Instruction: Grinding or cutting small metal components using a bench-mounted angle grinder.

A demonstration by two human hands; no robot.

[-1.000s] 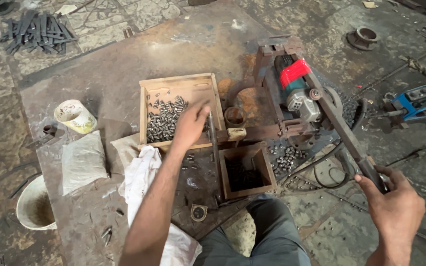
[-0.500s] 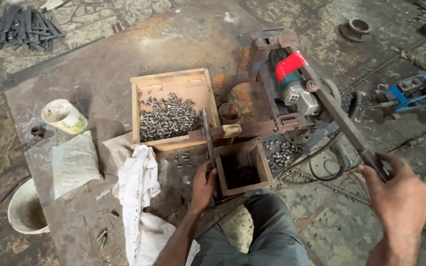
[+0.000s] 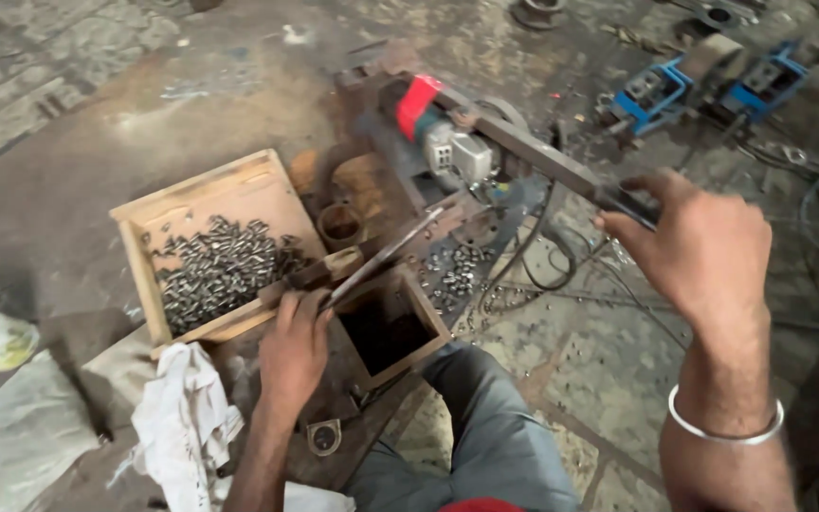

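Note:
My left hand (image 3: pixel 293 346) grips the near end of a thin metal rod (image 3: pixel 386 256) that slants up toward a cut-off machine (image 3: pixel 447 152) with a red guard. My right hand (image 3: pixel 699 251) is closed on the dark end of the machine's long lever handle (image 3: pixel 542 161). Under the rod sits a small empty wooden box (image 3: pixel 389 327). To its left a bigger wooden tray (image 3: pixel 225 251) holds several short cut metal pieces (image 3: pixel 225 270). More cut pieces (image 3: pixel 452 275) lie on the floor beside the machine.
A white cloth (image 3: pixel 187 422) lies by my left forearm, a grey bag (image 3: pixel 26 427) further left. Blue machine parts (image 3: pixel 703 85) and cables (image 3: pixel 542 275) lie at the right. My knee (image 3: pixel 485 417) is below the small box. A metal ring (image 3: pixel 341 223) stands by the tray.
My left hand left the tray of cut pieces, came back toward me and took the rod. The view swung closer and to the right; my right hand stayed on the lever.

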